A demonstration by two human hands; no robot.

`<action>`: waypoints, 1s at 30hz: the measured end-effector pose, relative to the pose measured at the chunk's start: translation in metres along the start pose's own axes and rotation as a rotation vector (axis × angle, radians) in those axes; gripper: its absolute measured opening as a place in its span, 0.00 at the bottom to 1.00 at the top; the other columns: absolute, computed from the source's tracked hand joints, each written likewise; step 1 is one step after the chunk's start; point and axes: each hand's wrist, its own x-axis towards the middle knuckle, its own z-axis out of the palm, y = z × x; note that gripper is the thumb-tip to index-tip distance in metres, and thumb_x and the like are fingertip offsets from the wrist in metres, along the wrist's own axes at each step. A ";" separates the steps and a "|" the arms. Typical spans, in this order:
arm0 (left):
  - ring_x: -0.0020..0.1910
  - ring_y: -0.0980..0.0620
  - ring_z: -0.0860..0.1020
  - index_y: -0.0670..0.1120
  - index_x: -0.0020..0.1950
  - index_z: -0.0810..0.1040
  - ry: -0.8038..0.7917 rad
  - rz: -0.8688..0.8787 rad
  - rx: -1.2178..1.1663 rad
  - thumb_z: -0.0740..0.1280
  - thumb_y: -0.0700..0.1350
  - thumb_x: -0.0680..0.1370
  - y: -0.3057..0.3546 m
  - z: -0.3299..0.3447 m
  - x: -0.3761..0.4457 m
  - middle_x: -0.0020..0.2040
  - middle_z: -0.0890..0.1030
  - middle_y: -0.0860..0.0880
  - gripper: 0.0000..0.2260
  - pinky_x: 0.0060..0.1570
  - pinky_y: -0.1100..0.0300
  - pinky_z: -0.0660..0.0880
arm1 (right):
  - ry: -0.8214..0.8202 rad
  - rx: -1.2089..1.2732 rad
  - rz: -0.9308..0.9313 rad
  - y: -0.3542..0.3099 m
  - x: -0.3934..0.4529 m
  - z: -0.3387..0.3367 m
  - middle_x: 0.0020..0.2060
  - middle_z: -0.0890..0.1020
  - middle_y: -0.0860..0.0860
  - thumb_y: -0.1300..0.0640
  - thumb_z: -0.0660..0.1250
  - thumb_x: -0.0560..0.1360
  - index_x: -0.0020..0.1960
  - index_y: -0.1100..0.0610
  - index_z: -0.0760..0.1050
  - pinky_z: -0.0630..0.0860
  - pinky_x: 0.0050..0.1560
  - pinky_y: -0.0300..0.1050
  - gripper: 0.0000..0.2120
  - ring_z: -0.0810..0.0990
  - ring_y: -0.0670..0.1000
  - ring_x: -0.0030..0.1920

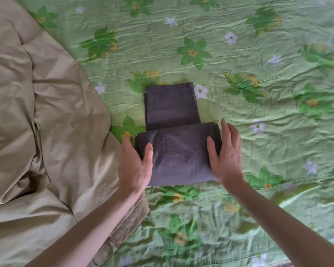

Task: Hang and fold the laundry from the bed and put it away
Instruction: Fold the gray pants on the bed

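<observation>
So, head cam view, looking straight down at the bed. A dark grey-purple garment (pixel 176 139) lies near the middle of the green floral sheet (pixel 258 54), partly folded: the nearer section is doubled over into a wide thick band, and a narrower flat section sticks out past it toward the far side of the bed, so the whole thing looks kind of like an upside-down T from here.

Left hand (pixel 136 164) is at the left end of the folded band, thumb lying on top of the fabric and the fingers down along the outside edge, so that grip looks wrapped around the edge of the fold. Right hand (pixel 227 155) mirrors it at the right end, thumb on top of the cloth, fingers fairly straight and running along the outer side. Can't really tell if those fingers are tucked under the fabric or just resting against it. Both forearms are bare.

Off to the left there's a beige duvet (pixel 37 122), all rumpled, covering that side of the bed, its edge close to the left hand.
</observation>
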 end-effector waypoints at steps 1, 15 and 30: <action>0.69 0.41 0.74 0.40 0.77 0.67 0.070 0.165 0.175 0.65 0.51 0.85 0.001 -0.001 -0.004 0.70 0.73 0.41 0.24 0.67 0.52 0.72 | 0.019 -0.087 -0.150 0.001 -0.005 0.001 0.76 0.68 0.58 0.49 0.59 0.86 0.81 0.60 0.62 0.66 0.74 0.51 0.28 0.67 0.56 0.76; 0.85 0.43 0.50 0.44 0.86 0.54 -0.139 0.738 0.737 0.54 0.56 0.87 -0.027 0.020 0.015 0.86 0.51 0.42 0.30 0.81 0.43 0.57 | -0.153 -0.393 -0.282 0.015 -0.026 0.032 0.84 0.56 0.52 0.38 0.50 0.85 0.85 0.56 0.55 0.57 0.82 0.55 0.34 0.52 0.51 0.84; 0.81 0.28 0.39 0.32 0.83 0.41 -0.375 0.671 1.051 0.68 0.41 0.75 -0.006 0.022 -0.018 0.80 0.35 0.27 0.46 0.81 0.36 0.41 | -0.360 -0.616 -0.691 0.033 -0.025 -0.001 0.83 0.55 0.64 0.35 0.74 0.65 0.84 0.62 0.53 0.58 0.80 0.66 0.59 0.52 0.66 0.83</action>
